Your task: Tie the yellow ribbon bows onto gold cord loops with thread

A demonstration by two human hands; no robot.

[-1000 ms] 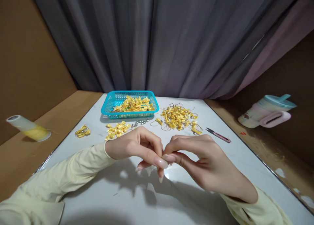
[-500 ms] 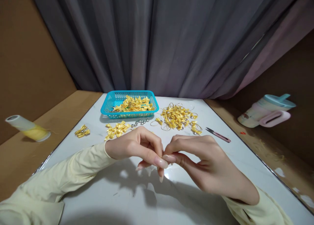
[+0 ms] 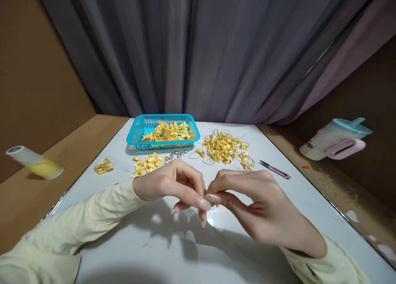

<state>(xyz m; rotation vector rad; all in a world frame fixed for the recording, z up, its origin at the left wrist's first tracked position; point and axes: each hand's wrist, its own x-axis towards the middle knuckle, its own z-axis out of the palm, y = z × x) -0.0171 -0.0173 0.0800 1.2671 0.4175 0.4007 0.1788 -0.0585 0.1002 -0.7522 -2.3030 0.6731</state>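
Observation:
My left hand [image 3: 168,185] and my right hand [image 3: 260,205] meet fingertip to fingertip above the middle of the white table [image 3: 148,251]. Both pinch something tiny between thumb and forefinger; the fingers hide it and I cannot tell what it is. Behind the hands lie a small heap of yellow ribbon bows [image 3: 147,163], several silver beads [image 3: 176,154] and a bigger pile of yellow bows with thin loops [image 3: 223,147]. A blue basket [image 3: 136,132] at the back holds more yellow bows.
Pink snips [image 3: 275,170] lie right of the big pile. A few yellow bows [image 3: 103,166] sit at the left. A spool of yellow thread [image 3: 34,162] lies on the wooden ledge, left. A pink and blue jug [image 3: 335,139] lies at the right. Grey curtain behind.

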